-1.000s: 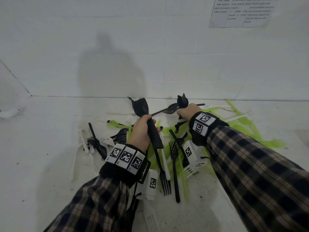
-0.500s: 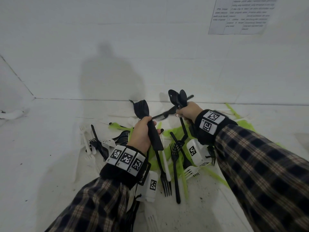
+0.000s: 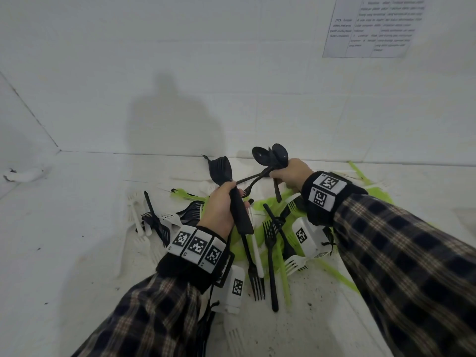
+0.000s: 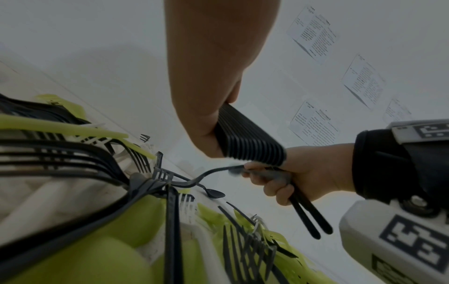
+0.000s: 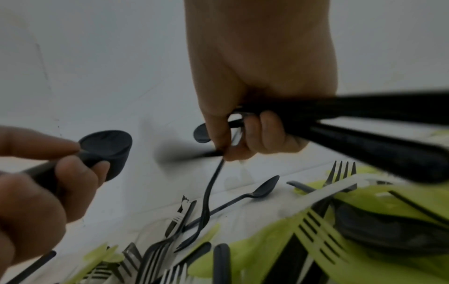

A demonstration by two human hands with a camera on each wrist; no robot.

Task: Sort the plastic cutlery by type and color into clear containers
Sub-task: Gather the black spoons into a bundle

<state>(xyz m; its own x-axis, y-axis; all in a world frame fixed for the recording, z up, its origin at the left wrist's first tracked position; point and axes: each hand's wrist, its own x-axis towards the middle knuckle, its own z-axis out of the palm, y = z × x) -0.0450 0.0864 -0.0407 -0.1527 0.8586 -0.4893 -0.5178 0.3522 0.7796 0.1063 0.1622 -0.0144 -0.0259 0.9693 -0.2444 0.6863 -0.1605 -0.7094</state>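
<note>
White table (image 3: 77, 253), meeting a white wall (image 3: 180, 73) that bears a printed sheet (image 3: 373, 27). On the table lies the landmark, a mixed pile of cutlery (image 3: 270, 243): black forks, white forks and green pieces overlapping. Above the pile's left part, the left hand (image 3: 221, 204) has its fingers (image 5: 80, 169) curled round a nested stack of black spoons (image 3: 231, 197), bowls up, handles pointing down toward the pile. Above the pile's far right part, the right hand (image 3: 291, 173) has its fingers (image 4: 272, 184) wrapped round two black spoons (image 3: 273, 155). A thin black fork (image 3: 251, 185) hangs from this grip toward the pile. A single black spoon (image 5: 257, 192) lies on the table at the pile's far edge.
</note>
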